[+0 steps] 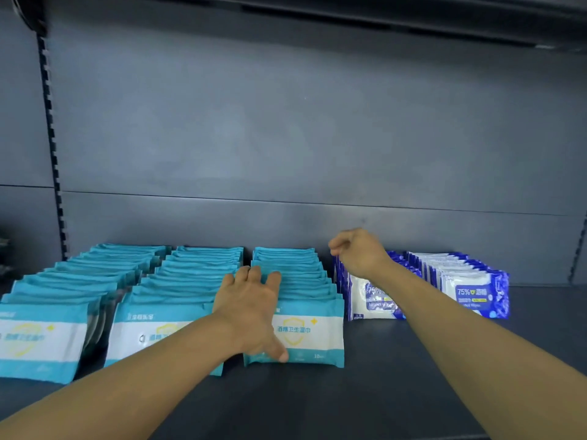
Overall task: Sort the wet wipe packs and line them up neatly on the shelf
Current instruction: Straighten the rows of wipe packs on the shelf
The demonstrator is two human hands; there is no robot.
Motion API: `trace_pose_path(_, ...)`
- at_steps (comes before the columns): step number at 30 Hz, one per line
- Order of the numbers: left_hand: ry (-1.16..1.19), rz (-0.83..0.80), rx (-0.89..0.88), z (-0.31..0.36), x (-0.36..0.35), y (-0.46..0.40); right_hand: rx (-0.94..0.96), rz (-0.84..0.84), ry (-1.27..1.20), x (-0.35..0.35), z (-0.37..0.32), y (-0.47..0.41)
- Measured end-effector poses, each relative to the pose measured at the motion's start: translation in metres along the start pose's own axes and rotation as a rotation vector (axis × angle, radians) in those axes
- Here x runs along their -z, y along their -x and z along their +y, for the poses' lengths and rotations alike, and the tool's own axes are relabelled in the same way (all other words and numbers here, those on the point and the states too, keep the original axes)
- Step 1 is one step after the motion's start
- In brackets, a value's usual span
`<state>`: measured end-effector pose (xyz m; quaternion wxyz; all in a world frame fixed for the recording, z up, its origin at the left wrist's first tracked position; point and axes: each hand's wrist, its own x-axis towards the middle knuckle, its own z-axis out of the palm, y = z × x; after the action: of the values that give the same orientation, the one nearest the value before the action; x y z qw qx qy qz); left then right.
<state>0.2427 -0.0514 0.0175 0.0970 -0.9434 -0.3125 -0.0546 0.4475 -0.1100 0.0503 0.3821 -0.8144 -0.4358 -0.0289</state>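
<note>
Three rows of teal-and-white wet wipe packs (178, 281) stand upright on the dark shelf (365, 392), running from front to back. My left hand (254, 309) rests on the right-hand teal row (305, 331), its fingers spread over the pack tops and its thumb on the face of the front pack. To the right stand two rows of blue-and-white 75% alcohol wipe packs, the nearer row (374, 300) and the farther row (470, 287). My right hand (359, 252) hovers over the back end of the nearer blue row with its fingers curled; nothing shows in them.
The shelf's grey back panel (301, 138) rises just behind the rows. A slotted upright (52, 147) runs along the left, another at the far right edge. An upper shelf (381, 14) overhangs. Bare shelf surface lies in front of the packs and right of the blue rows.
</note>
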Motion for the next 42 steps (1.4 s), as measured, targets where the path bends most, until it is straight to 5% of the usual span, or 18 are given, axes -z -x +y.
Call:
trace_pose_path(4, -0.063, -0.022, -0.032, 0.0, 0.0, 0.0, 0.169, -0.031, 0.609, -0.008, -0.001, -0.012)
trace_pose_path(7, -0.099, -0.001, -0.042, 0.002, -0.004, 0.002, 0.242, -0.061, 0.739, -0.018, 0.004, -0.021)
trace_pose_path(26, -0.077, 0.019, -0.026, 0.001, -0.007, 0.005, 0.114, -0.092, 0.24, -0.024, 0.009, -0.022)
trace_pose_path(42, -0.065, 0.017, -0.036, 0.0, -0.006, 0.006, 0.153, -0.164, 0.209, -0.023, 0.003, -0.033)
